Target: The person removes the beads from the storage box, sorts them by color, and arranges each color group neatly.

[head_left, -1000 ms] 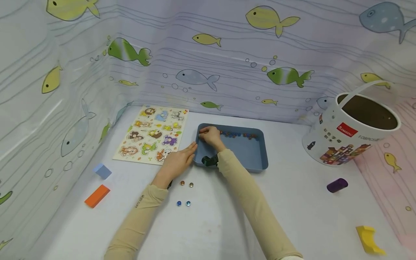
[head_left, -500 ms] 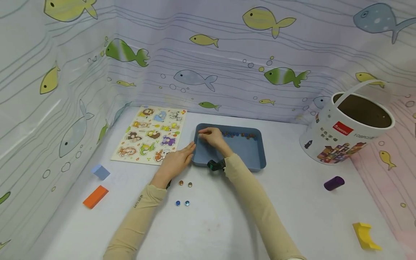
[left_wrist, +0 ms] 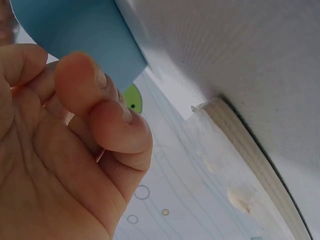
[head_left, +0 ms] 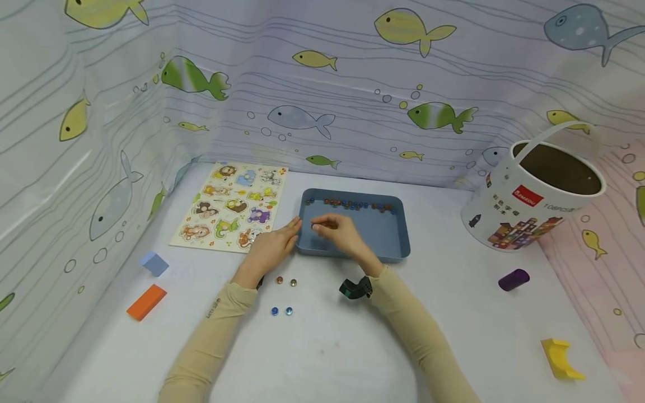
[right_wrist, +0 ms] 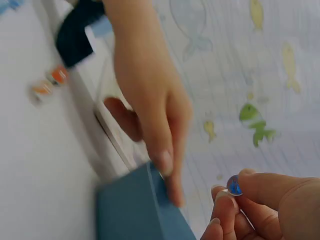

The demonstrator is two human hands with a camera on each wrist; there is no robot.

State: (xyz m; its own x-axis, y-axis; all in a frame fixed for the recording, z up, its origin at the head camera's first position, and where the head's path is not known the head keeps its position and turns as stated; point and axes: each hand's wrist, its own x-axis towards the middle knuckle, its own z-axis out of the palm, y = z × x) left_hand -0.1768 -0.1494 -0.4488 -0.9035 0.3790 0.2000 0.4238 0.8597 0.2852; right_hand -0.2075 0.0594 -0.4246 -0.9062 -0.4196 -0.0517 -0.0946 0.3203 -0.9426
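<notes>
- Right hand raised over the near left part of the blue tray, forearm running back toward the lower right, wrist just past the tray's near wall.
- Pinches a small blue marble between thumb and forefinger tips, plain in the right wrist view; other fingers curled in below it.
- Left hand flat on the white table, fingers straight and together, tips touching the tray's left outer wall near its near corner; holds nothing.
- In the left wrist view, fingers laid against the tray's blue edge, palm toward the camera.
- Left forearm in a beige sleeve, angled up from the lower left toward the tray.
- Row of marbles lined along the tray's far wall, well apart from the pinched one.
- Four loose marbles on the table just beside the left wrist, two nearer the hand and two blue ones closer to the body.
- Animal puzzle board left of the tray, close to the left hand's fingertips.
- Orange block and pale blue block farther left; white bucket, purple cylinder and yellow piece on the right.
</notes>
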